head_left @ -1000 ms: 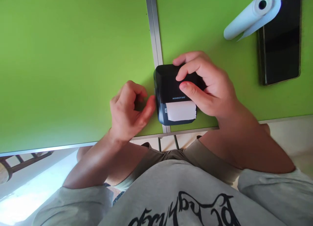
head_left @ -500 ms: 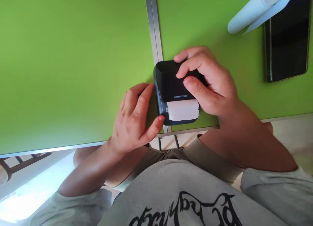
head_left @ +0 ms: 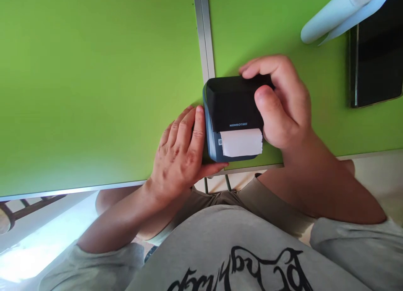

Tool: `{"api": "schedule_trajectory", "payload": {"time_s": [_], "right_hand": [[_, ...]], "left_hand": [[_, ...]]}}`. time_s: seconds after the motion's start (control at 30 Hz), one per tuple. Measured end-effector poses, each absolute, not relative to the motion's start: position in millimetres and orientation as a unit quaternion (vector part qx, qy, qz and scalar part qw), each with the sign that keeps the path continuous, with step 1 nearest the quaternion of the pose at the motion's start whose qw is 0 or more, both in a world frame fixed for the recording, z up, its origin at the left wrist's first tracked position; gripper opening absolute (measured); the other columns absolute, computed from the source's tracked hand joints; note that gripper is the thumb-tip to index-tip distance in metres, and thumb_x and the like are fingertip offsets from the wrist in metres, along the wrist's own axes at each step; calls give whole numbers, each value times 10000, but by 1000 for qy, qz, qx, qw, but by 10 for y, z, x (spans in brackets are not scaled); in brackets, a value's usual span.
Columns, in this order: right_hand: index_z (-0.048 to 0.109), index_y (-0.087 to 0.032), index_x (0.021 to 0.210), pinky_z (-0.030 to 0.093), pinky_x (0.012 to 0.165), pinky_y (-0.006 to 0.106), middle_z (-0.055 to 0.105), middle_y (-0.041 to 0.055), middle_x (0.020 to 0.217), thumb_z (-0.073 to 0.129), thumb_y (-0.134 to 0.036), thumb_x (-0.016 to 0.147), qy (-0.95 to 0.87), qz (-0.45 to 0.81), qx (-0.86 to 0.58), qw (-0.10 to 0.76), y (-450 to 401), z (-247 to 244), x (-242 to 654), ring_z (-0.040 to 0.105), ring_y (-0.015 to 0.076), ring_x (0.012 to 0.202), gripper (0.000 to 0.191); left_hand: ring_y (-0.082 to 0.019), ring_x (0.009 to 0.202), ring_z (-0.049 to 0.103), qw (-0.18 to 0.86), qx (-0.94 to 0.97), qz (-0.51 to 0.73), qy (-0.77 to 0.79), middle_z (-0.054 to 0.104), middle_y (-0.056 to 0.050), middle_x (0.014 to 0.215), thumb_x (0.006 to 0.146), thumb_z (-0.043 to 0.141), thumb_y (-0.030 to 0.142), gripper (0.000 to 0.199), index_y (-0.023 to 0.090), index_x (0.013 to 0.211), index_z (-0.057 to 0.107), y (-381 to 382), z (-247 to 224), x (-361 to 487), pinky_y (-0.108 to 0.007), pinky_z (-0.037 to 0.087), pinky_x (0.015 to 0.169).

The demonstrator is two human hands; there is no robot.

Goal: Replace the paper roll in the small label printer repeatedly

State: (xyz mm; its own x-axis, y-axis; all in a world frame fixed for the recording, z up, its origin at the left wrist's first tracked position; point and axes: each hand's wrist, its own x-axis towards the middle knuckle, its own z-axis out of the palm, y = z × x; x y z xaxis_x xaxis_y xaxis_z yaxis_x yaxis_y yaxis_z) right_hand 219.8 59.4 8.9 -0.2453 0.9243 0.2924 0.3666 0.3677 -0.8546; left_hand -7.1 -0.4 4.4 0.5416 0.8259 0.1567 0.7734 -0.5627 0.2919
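Observation:
A black label printer (head_left: 236, 102) with NIIMBOT lettering lies near the table's front edge, over the metal seam. A blank white paper strip (head_left: 242, 142) sticks out of its front slot. My left hand (head_left: 181, 148) is pressed along the printer's left side, with the thumb bent round its front corner. On the right, my right hand (head_left: 285, 102) is wrapped round the far right corner. Its fingertips rest at the back edge and the thumb lies against the right side of the lid. The lower fingers of this hand are hidden.
A roll of white paper (head_left: 336, 16) lies at the back right, partly over a black flat case or device (head_left: 376, 68). A grey metal strip (head_left: 204, 35) divides the green table top (head_left: 94, 85). The table's front edge runs just before my body.
My right fingers have slid off the lid's top to its back and right edges. My left fingers now lie closer together against the side, and the left thumb has moved under the front edge.

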Motion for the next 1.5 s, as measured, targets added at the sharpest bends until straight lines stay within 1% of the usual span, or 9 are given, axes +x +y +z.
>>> {"api": "schedule_trajectory", "payload": {"time_s": [0.1,0.2,0.53,0.67,0.83,1.1,1.23,1.33,1.5], "right_hand": [[616,-273,1177,505,931,349,677,6,1098,393,-481,1061,-708,324,-472,413,574,68,2200,644,163,1023,326],[628,-266,1181,497,944,357,680,9,1116,387,-492,1063,-696,342,-470,422,565,46,2198,643,168,1034,351],[646,-294,1165,496,972,381,685,15,1137,408,-512,1045,-674,371,-473,429,574,39,2190,648,184,1054,344],[649,-286,1145,500,959,376,693,18,1118,423,-507,1040,-675,369,-476,428,576,44,2193,654,181,1035,333],[639,-271,1157,494,927,358,689,13,1111,408,-489,1049,-686,358,-466,430,582,37,2197,647,167,1024,336],[641,-301,1166,513,944,365,688,-3,1117,401,-491,1052,-692,347,-465,430,589,25,2202,650,173,1028,326],[653,-330,1168,528,932,372,700,-2,1112,415,-514,1039,-691,342,-470,430,589,13,2208,663,185,1009,327],[653,-367,1163,558,948,386,711,-9,1119,425,-548,1026,-684,347,-487,417,577,26,2212,673,204,1024,322],[643,-395,1148,570,951,407,707,-6,1125,421,-607,1004,-671,362,-499,413,568,27,2201,673,227,1029,339]], "left_hand": [[-379,1417,523,106,864,148,469,577,-289,1453,978,371,764,1007,-32,1586,266,1,62,-43,-444,430,1143],[-381,1413,524,117,855,159,479,583,-286,1449,970,381,771,1011,-16,1593,261,-1,62,-17,-454,429,1137],[-385,1415,522,128,855,167,475,583,-270,1462,963,445,750,995,21,1609,244,1,42,-30,-469,440,1126],[-395,1418,524,141,853,173,472,575,-252,1478,923,518,766,1041,55,1625,226,12,51,-35,-489,452,1130],[-415,1434,513,156,850,170,473,552,-260,1503,902,562,768,1083,39,1622,210,14,61,-32,-522,459,1146],[-388,1467,495,153,846,178,478,539,-234,1527,895,576,764,1083,107,1647,159,0,33,-37,-515,439,1191],[-407,1468,484,158,849,183,470,531,-265,1522,904,582,742,1079,61,1635,173,0,32,-44,-523,423,1196],[-388,1446,509,140,855,184,465,557,-268,1488,938,555,710,1015,65,1627,182,-10,47,-49,-503,435,1177],[-351,1343,590,110,854,204,466,625,-249,1385,930,608,675,948,64,1590,306,-49,70,-64,-433,478,1116]]}}
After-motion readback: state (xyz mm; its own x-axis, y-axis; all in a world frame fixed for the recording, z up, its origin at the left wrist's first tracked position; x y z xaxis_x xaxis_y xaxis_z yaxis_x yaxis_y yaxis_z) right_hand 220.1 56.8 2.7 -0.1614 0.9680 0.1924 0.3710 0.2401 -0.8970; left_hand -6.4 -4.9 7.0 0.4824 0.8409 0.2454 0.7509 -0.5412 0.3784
